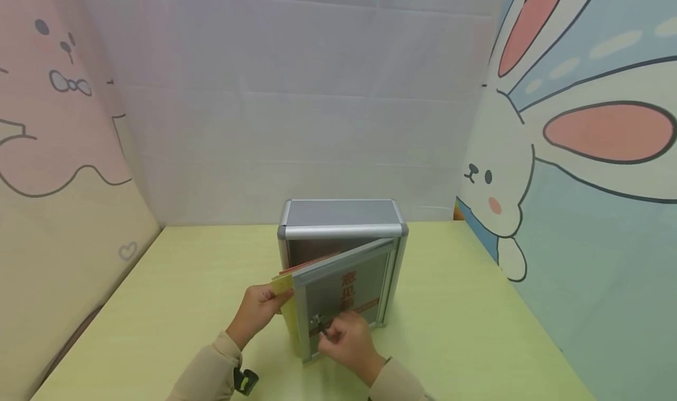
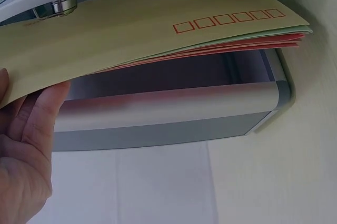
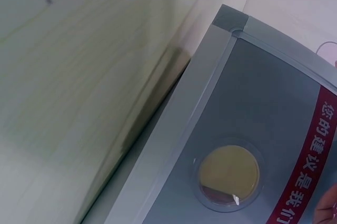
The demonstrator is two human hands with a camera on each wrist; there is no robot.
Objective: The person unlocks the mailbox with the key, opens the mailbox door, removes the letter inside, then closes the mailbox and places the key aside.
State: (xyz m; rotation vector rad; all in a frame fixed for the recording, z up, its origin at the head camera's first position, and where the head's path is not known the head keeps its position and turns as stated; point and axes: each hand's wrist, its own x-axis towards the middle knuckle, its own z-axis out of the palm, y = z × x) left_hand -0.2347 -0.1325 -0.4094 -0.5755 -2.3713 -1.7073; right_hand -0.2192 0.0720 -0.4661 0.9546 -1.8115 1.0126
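Observation:
A grey suggestion box [image 1: 344,213] with a silver frame stands on the table, its hinged door [image 1: 365,277] swung partly outward. My left hand [image 1: 258,310] holds a stack of envelopes [image 2: 158,34] by the edge, at the gap beside the door. Kraft paper is outermost, with green and red envelopes [image 2: 258,44] behind it. On the inner side of the door, a metal lock barrel [image 2: 64,6] shows close to the stack. My right hand [image 1: 351,342] pinches a small dark key [image 1: 322,328] at the door's lock [image 1: 317,318].
Red lettering and a red strip [image 3: 308,174] mark the door, near a round clear window [image 3: 229,174]. The pale yellow tabletop [image 1: 476,307] extends on both sides of the box. A white cloth [image 1: 296,95] hangs behind, with cartoon-printed panels [image 1: 587,224] at the sides.

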